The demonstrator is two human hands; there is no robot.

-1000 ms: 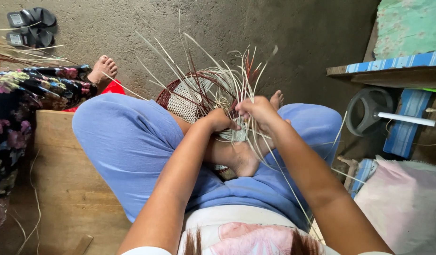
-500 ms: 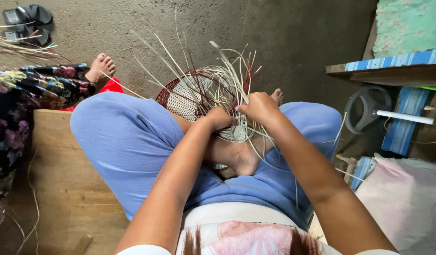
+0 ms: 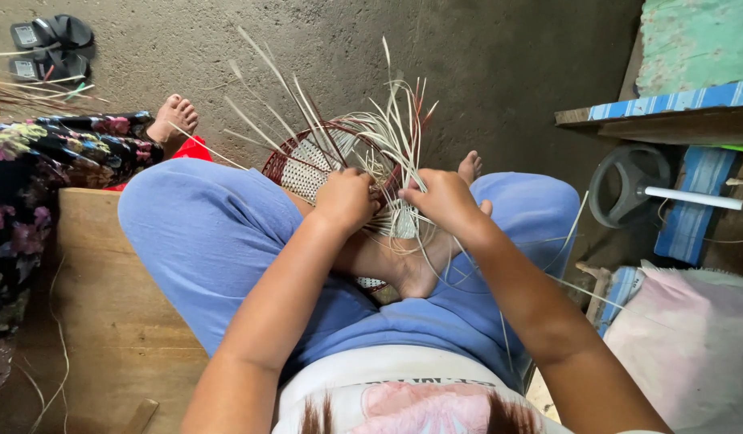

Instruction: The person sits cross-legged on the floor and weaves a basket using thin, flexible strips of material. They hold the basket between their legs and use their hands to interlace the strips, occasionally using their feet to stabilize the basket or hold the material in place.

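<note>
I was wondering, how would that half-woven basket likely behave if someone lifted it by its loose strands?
The half-woven basket probably feels light, being thin open weave. Its loose strands bend and splay, so they would likely flex. The dark rim looks stiffer.

Two small labels and one soft sack, and we spot no screens or signs.

Up in the far left corner we pick out a pair of dark sandals (image 3: 54,48) on the concrete, each with a pale rectangular label (image 3: 26,34) on the heel of its insole, the print too small for us to make out. Swinging down to the lower right, well outside our right hand (image 3: 444,201), we find a slumped pale pink sack (image 3: 693,345), soft and wrinkled, with a blue-and-white striped package (image 3: 625,289) tucked against its left edge.
</note>
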